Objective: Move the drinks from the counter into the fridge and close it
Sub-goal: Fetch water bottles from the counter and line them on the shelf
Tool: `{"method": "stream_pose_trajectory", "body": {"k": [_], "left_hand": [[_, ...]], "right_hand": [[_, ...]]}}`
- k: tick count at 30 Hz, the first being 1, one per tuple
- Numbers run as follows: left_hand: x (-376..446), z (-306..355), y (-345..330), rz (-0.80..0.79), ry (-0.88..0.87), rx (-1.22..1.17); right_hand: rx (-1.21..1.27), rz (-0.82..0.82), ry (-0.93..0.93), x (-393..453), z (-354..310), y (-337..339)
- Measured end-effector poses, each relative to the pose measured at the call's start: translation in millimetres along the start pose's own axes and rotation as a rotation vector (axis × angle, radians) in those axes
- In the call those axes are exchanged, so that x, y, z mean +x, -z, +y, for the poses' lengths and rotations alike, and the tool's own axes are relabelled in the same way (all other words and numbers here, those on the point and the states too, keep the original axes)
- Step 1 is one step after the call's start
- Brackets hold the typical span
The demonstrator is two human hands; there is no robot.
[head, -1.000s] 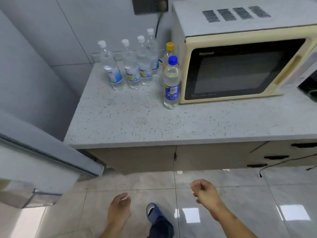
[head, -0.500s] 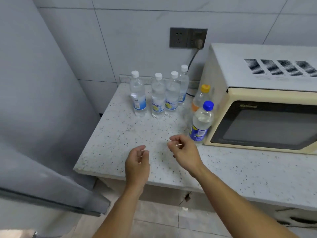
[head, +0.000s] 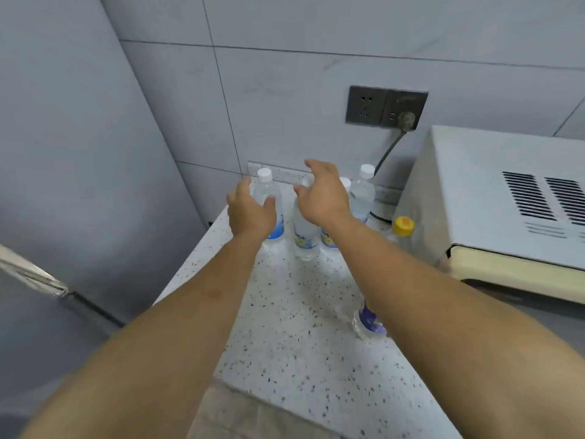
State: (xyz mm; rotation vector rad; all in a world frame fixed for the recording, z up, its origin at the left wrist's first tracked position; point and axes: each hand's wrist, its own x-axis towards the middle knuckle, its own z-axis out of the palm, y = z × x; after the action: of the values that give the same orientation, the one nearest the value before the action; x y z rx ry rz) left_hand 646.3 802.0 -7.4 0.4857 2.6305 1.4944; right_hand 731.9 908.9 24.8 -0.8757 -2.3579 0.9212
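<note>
My left hand and right hand spread, empty, over 4 white-capped bottles at counter's back edge; front bare.

We see a cream microwave on the right, its cord plugged into a grey wall socket on pale tiles.

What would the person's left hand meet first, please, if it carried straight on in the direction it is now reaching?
Most likely the leftmost bottle, the white-capped one with a blue label: the left hand, fingers spread, is right at its body. From this single view, whether they already touch cannot be told.
</note>
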Motion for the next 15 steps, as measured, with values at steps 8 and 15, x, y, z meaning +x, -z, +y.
{"method": "stream_pose_trajectory", "body": {"k": [8,15], "left_hand": [[38,1,0,-0.164,-0.354,0.514],[12,5,9,-0.072,-0.469,0.451]], "right_hand": [[-0.217,-0.029,0.051,-8,16,-16],[0.049,0.11,-0.091,-61,32,-20]]}}
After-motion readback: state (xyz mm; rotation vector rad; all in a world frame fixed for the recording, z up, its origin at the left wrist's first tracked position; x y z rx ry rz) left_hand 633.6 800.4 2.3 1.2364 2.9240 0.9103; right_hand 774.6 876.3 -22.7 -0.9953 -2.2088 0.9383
